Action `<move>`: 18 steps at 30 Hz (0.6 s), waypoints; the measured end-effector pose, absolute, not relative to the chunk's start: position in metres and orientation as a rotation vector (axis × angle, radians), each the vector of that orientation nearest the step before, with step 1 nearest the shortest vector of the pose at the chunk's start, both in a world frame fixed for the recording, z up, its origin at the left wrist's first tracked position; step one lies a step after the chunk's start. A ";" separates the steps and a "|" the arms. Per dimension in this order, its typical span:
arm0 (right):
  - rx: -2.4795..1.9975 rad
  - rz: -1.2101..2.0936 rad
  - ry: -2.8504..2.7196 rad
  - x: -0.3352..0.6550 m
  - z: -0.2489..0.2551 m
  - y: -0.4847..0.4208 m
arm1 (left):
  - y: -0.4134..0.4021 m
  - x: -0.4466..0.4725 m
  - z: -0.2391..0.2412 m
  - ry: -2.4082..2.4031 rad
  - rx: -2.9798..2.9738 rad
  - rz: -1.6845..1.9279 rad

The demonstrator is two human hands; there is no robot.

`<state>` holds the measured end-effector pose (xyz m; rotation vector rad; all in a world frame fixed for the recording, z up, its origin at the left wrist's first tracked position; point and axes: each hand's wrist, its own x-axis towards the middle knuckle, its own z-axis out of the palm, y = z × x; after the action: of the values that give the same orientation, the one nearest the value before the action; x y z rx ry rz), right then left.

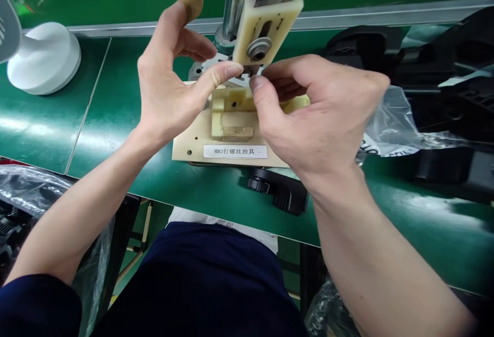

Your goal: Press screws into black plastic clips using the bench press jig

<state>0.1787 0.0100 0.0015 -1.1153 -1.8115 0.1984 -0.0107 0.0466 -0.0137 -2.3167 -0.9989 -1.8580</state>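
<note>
My left hand (pixel 165 85) has its fingers spread, a tan covering on one fingertip. Its thumb reaches to the lower edge of the cream-coloured block (pixel 272 23) at the bottom of an upright press. My right hand (pixel 320 110) is closed in a pinch just under that block, by a small dark piece (pixel 250 71); what its fingertips hold is too hidden to name. Below both hands lies a cream fixture plate (pixel 185 146) with a raised yellowish nest (pixel 218 121) and a printed label (pixel 235 152). My right hand hides the nest's right part.
A metal column (pixel 233 7) rises behind the fixture. A black part with a knob (pixel 278 190) lies at the bench's front. Black parts (pixel 455 69) and a clear plastic bag (pixel 393 121) are at right. A white round base (pixel 48 59) stands at left, bagged parts (pixel 31 188) below.
</note>
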 end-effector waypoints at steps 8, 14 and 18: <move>-1.083 0.173 -1.853 0.180 0.005 0.010 | 0.052 -0.016 -0.017 -1.087 -2.388 -1.819; -1.156 0.180 -1.900 0.183 0.013 0.008 | 0.056 -0.021 -0.017 -1.448 -2.383 -1.763; -1.170 0.193 -1.925 0.184 0.012 0.006 | 0.055 -0.020 -0.012 -1.331 -2.484 -1.584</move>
<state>0.1842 0.0058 0.0124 -1.1701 -1.9251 0.1930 -0.0201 0.0547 -0.0116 -2.4836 -1.3310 -1.5840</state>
